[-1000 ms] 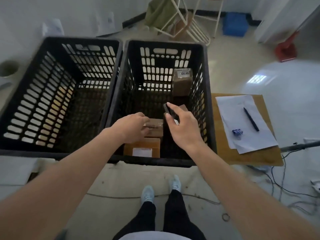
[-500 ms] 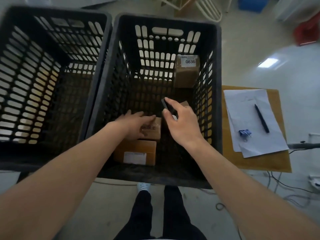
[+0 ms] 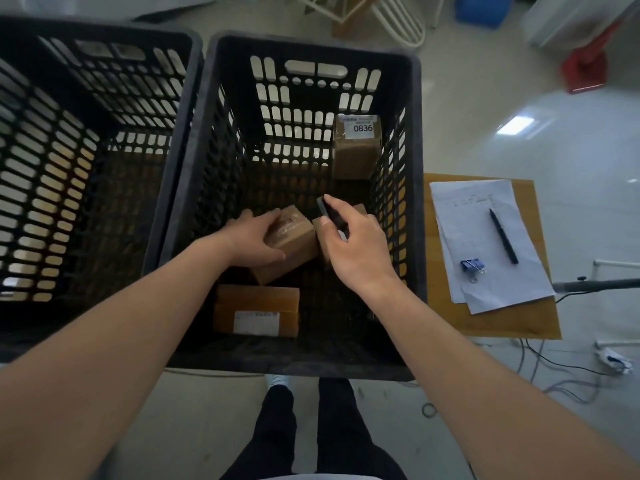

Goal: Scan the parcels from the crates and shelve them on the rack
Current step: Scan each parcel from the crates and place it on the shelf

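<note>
Black crate (image 3: pixel 414 202), parcel labelled 0836 (image 3: pixel 356 147), left hand (image 3: pixel 251 239) gripping tilted parcel (image 3: pixel 294 242), right hand (image 3: pixel 356 249) pinching scanner (image 3: pixel 323 211)

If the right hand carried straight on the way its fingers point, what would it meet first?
Probably the upright parcel labelled 0836 by the crate's far wall. The right hand, pinching a small dark scanner, points that way; depth is unclear.

Black crates, brown parcels, pale floor

Two black slotted plastic crates (image 3: pixel 414 209) (image 3: pixel 104 81) showed a lattice of oblong holes. In the right-hand crate, brown cardboard parcels lay: one (image 3: pixel 356 147) bore a white label printed 0836 in black, another (image 3: pixel 256 310) a white label. Right of that crate, white paper sheets (image 3: pixel 485 237), a black pen (image 3: pixel 504 236) and a blue binder clip (image 3: pixel 471 265) lay on a tan board (image 3: pixel 502 323).
</note>
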Motion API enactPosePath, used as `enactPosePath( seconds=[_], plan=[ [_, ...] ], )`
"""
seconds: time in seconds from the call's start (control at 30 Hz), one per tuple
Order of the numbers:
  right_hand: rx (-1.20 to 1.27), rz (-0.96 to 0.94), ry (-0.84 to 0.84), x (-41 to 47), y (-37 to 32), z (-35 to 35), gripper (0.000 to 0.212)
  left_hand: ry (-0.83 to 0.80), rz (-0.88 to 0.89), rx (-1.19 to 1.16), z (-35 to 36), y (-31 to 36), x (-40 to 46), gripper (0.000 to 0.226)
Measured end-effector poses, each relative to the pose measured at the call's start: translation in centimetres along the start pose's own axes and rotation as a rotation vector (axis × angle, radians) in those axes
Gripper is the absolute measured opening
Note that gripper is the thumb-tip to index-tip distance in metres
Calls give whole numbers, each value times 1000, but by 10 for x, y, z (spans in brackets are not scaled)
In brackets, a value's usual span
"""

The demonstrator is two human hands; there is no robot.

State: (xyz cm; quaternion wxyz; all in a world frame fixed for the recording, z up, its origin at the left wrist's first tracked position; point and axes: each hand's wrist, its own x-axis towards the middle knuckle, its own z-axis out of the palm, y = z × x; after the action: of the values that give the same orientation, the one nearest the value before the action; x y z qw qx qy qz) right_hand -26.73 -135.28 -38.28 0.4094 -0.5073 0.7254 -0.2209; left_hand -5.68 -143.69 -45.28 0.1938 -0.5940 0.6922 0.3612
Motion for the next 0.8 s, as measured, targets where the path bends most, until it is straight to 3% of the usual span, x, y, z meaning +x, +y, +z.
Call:
enactPosePath(
  seconds=[0.2,0.47,0.67,0.8],
  plan=[
    [30,24,4,-6,-4,-3,48,195,-61,-140,0,2,-11,100],
    [51,2,23,-6,-11,-2,48,410,57,-257,-6,3,-13,98],
    [42,4,30,-2,-7,-1,49,403,91,-92,7,18,-9,103],
    [47,13,28,1,-3,-2,48,388,116,-134,18,19,-3,82]
  ],
)
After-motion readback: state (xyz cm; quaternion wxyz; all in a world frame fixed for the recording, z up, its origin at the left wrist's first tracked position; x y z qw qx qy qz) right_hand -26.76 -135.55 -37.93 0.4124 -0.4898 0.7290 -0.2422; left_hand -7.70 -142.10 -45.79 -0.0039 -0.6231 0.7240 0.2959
